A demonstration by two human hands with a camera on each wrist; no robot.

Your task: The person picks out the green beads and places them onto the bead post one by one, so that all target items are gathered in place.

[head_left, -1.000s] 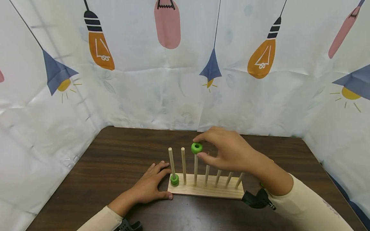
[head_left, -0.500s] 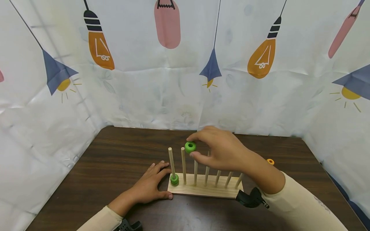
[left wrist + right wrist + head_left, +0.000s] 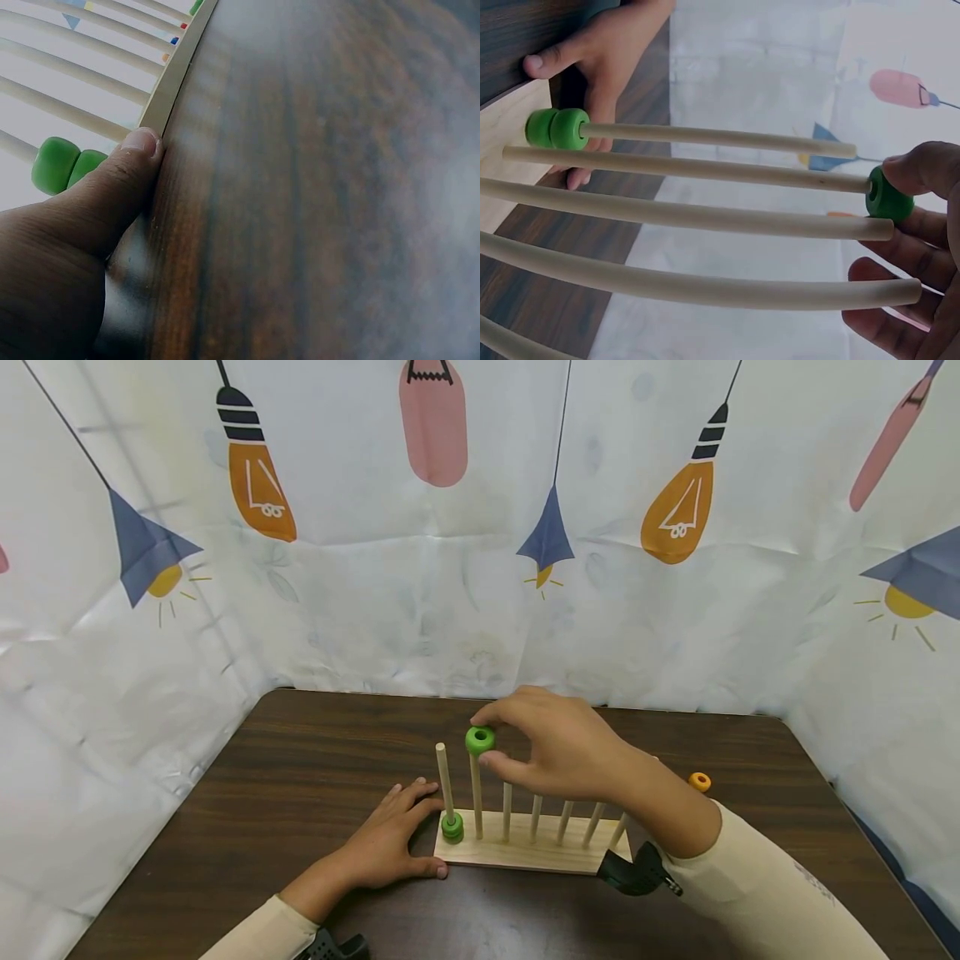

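Observation:
A light wooden peg stand point(image 3: 525, 853) with a row of upright pegs sits on the table. Two green beads point(image 3: 452, 829) are stacked at the foot of its leftmost peg. My right hand point(image 3: 566, 750) pinches another green bead point(image 3: 480, 749) between thumb and fingers at the top of the second peg. In the right wrist view, that peg's tip meets the hole of the held bead point(image 3: 892, 199). My left hand point(image 3: 382, 845) holds the stand's left end, thumb point(image 3: 124, 169) against the front edge and fingers at the back corner. The right forearm covers part of the right-hand pegs.
An orange bead point(image 3: 702, 789) lies on the dark wood-grain table point(image 3: 337, 735) beyond the right forearm. Small blurred red point(image 3: 184, 26) and blue point(image 3: 174, 40) pieces show past the stand in the left wrist view. A printed white curtain point(image 3: 480, 610) encloses the table.
My right hand has moved left with the green bead, from above the third peg to the second peg's tip. The orange bead has come into sight. My left hand stays put.

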